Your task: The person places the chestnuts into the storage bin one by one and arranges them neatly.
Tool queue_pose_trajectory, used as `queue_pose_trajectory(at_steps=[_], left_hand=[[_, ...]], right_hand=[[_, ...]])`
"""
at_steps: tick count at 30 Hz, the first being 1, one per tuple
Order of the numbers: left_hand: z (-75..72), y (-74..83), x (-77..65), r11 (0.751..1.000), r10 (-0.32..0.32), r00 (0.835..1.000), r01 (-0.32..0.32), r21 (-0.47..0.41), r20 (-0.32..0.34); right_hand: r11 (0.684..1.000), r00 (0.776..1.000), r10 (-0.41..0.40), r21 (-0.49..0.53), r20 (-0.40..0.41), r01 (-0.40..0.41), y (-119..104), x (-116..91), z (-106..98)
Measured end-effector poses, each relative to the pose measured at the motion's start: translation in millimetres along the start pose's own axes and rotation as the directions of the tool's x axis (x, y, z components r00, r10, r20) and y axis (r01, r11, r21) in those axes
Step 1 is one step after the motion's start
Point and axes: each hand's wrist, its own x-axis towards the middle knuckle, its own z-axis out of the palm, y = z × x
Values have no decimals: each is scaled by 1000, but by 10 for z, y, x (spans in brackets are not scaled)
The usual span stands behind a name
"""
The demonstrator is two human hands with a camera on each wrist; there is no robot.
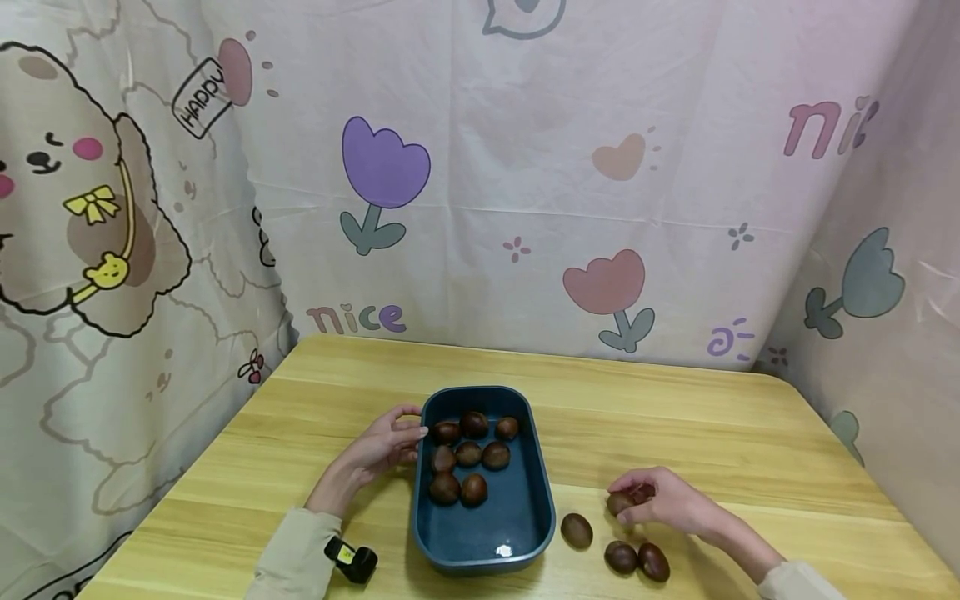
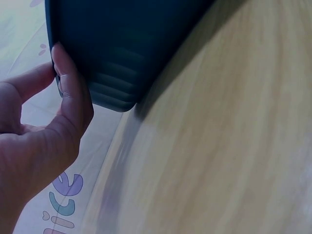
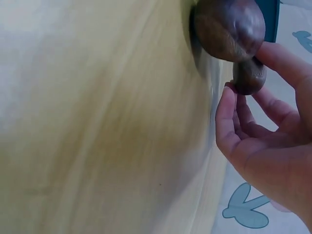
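A dark blue rectangular container [image 1: 486,533] with rounded corners stands on the table, several brown chestnuts [image 1: 468,454] lying in its far and left part. At its left long side, my left hand [image 1: 386,442] grips the rim; the left wrist view shows the fingers [image 2: 68,80] bent against the outer wall. Right of the container, my right hand [image 1: 663,498] pinches a chestnut [image 3: 249,77] between thumb and fingers, low over the table. A single chestnut [image 1: 577,531] lies between that hand and the container. Two more chestnuts [image 1: 621,557] lie side by side nearer me.
The wood-grain table [image 1: 675,417] reaches back to a printed cloth [image 1: 480,192] that hangs behind it and along both sides. A black device with a yellow-green display [image 1: 352,560] is at the left sleeve [image 1: 296,554].
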Motion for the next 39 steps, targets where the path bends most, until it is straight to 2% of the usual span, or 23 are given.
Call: queue_pose_trajectory(at_steps=[7,18,21,24,26,33,39], left_hand=[[3,1,-2,1000,2,1000,-2,4,0],[-14,-9,-6,1000,2,1000,-2,13,3],[-14,-9,0,1000,-2,1000,2,13,2],[-9,-4,7,1000,-3,1000,3,8,1],[-5,-2,6,1000,-4,1000,4,7,2],[-20,-8,3,1000,-2,1000,2,5,3],[-19,-14,19,1000,-7,1000,7,8,4]], right_hand=[[999,1000,11,36,16,-12,-70,8,53],[991,993,78,114,-85,-68,-278,101,245],[978,989,108,190,-103,-87,-360,132,304],[952,987,132,290,-94,-100,-442,158,353],[942,986,138,319,-93,-102,-501,174,382],[965,969,166,235,-185,-120,-761,257,459],[960,961,168,258,-221,-109,-997,313,531]])
